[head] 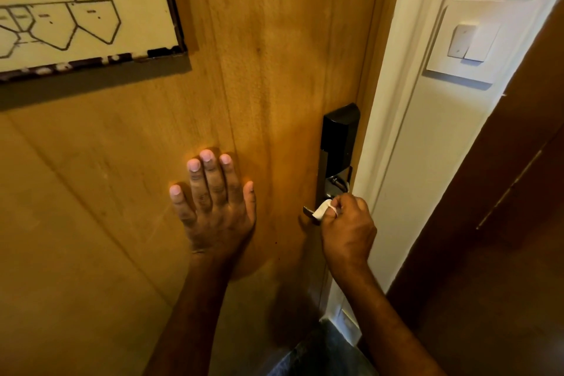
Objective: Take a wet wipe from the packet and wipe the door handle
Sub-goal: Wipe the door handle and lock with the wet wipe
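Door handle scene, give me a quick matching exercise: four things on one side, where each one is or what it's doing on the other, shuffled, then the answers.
Things:
1. left hand
2. right hand
3. framed floor plan
4. light switch

Places or states:
A. on the white wall right of the door frame
B. pressed flat on the wooden door
C. holding a white wipe on the door handle
D. mounted on the door, upper left

Pairs: 1-B, 2-C, 3-D, 4-A

White wipe [324, 210], black lock plate [338, 131], honey-brown grained door [274, 55], seemingly cream frame [393, 119].
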Available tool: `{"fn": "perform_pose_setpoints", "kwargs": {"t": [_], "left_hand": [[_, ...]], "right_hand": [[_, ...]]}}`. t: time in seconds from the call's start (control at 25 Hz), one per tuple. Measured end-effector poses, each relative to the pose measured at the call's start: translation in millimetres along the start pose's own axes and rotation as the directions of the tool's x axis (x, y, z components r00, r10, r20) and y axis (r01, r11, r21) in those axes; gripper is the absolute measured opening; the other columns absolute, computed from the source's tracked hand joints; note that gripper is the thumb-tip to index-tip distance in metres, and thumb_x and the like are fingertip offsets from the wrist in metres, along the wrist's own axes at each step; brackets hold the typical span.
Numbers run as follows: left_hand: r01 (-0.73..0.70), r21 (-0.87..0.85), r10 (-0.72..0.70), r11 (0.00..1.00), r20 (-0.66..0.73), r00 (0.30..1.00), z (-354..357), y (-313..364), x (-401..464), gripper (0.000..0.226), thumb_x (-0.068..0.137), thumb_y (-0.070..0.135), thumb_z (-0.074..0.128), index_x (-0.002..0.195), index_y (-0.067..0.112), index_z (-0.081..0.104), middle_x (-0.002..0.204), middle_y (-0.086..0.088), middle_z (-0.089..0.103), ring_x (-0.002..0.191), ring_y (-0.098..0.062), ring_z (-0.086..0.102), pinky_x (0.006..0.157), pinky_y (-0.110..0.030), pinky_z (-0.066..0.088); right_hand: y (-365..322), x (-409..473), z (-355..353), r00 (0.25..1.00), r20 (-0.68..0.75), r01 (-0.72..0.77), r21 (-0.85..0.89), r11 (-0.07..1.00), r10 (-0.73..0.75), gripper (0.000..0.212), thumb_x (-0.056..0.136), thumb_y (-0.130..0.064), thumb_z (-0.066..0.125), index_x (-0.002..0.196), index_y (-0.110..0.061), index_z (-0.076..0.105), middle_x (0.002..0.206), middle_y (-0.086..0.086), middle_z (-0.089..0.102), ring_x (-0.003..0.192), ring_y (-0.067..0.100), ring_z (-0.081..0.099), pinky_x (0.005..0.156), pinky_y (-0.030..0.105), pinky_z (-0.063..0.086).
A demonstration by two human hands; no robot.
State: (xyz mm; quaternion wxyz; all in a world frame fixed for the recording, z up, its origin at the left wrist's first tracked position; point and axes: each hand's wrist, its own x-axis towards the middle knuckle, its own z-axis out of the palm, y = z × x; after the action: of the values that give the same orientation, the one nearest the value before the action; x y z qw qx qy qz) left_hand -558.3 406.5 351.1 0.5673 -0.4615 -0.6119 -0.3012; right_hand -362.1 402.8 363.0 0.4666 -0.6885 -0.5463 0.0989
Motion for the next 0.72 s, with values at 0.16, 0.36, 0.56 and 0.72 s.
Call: {"fn": "perform_pose_setpoints", "kwargs": {"t": [0.16, 0.36, 0.56, 0.72], "left_hand": [[-0.004, 0.0, 0.004, 1.0, -0.001, 1.0, 1, -1, 0, 0.086, 0.099, 0.048, 0.055, 0.163, 0.001, 0.021, 0.172, -0.023, 0.006, 0.16, -0.039, 0.004, 0.128, -0.06, -0.001], [-0.007, -0.016, 0.007, 1.0, -0.02, 1.0, 0, 1, 2, 0.086, 0.098, 0.047, 0.057, 0.163, 0.002, 0.023, 0.172, -0.023, 0.007, 0.16, -0.038, 0.006, 0.129, -0.06, 0.001], [-0.002, -0.016, 0.002, 1.0, -0.004, 1.0, -4, -1, 3, 0.085, 0.1, 0.047, 0.055, 0.163, 0.001, 0.021, 0.172, -0.023, 0.003, 0.161, -0.038, 0.002, 0.129, -0.059, -0.001], [-0.022, -0.021, 0.022, 1.0, -0.004, 1.0, -2, -1, 0, 0.085, 0.1, 0.047, 0.056, 0.163, 0.001, 0.022, 0.172, -0.023, 0.004, 0.16, -0.039, 0.002, 0.129, -0.059, -0.002]], "right_hand": [[-8, -13, 16, 0.975, 0.22, 0.083, -0.224, 0.971, -0.033, 0.036, 0.092, -0.029, 0.061, 0.123, -0.011, 0.059, 0.129, 0.009, 0.054, 0.118, 0.027, 0.051, 0.093, 0.034, 0.049], [-15, -25, 29, 0.966, 0.235, -0.112, 0.015, 0.994, 0.105, 0.03, 0.099, -0.036, 0.044, 0.121, -0.016, 0.048, 0.112, 0.006, 0.058, 0.1, 0.027, 0.059, 0.085, 0.045, 0.054], [-17, -41, 52, 0.918, 0.39, 0.075, -0.009, 0.997, -0.066, 0.03, 0.101, -0.029, 0.045, 0.124, -0.012, 0.053, 0.118, 0.008, 0.057, 0.097, 0.019, 0.055, 0.08, 0.031, 0.048], [0, -49, 42, 0.921, 0.345, 0.175, 0.055, 0.983, -0.183, 0.026, 0.098, -0.015, 0.052, 0.119, -0.004, 0.064, 0.121, 0.017, 0.062, 0.107, 0.03, 0.062, 0.09, 0.033, 0.052]]}}
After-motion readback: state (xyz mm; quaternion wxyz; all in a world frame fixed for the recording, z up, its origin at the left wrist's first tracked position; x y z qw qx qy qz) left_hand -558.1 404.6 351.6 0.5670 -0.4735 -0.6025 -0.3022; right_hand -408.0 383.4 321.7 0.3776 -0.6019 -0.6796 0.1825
